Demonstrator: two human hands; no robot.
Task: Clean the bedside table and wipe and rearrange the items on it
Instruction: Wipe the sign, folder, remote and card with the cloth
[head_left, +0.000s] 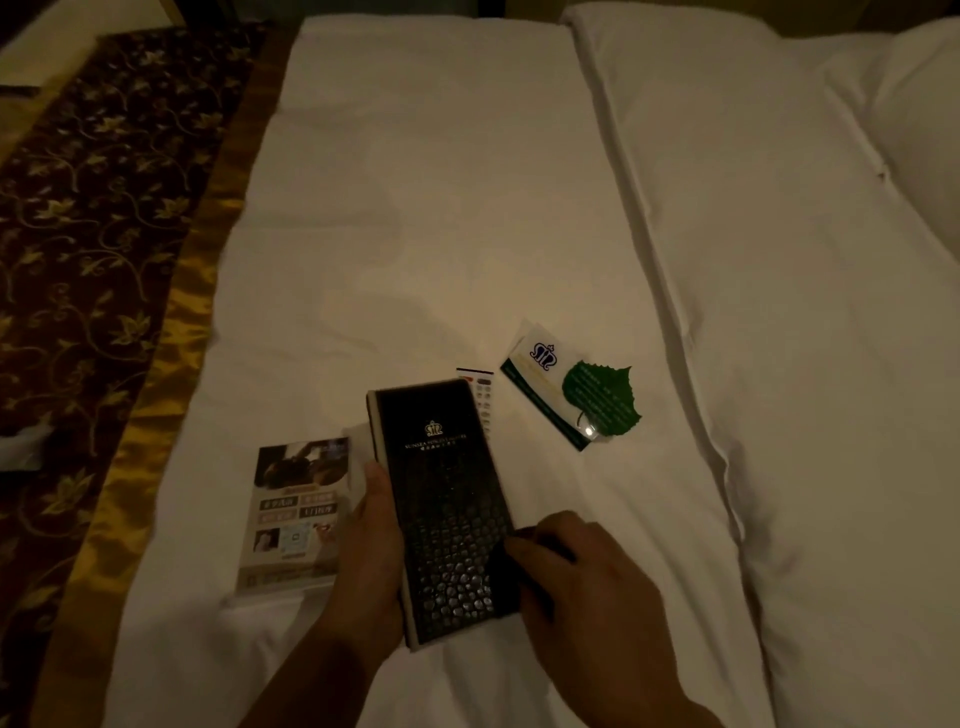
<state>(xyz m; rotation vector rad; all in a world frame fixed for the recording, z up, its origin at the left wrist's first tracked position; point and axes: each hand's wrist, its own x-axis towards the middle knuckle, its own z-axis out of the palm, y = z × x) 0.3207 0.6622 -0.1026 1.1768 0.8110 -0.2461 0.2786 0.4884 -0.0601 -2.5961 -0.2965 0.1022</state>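
A long black leather-textured folder (441, 499) with a gold crown logo is held over the white bed sheet (426, 208). My left hand (371, 551) grips its left edge. My right hand (582, 582) presses a dark cloth (506, 571) onto the folder's lower right corner. A printed brochure (293, 514) lies to the left of the folder. A white remote control (480, 395) is partly hidden behind the folder's top. To the right lies a white and green card (535, 374) with a green leaf-shaped tag (602, 397) on it.
A folded white duvet (779, 312) runs along the right side, with a pillow (919, 124) at the top right. A dark floral bed runner (83, 218) with a gold border crosses the left side. The room is dim.
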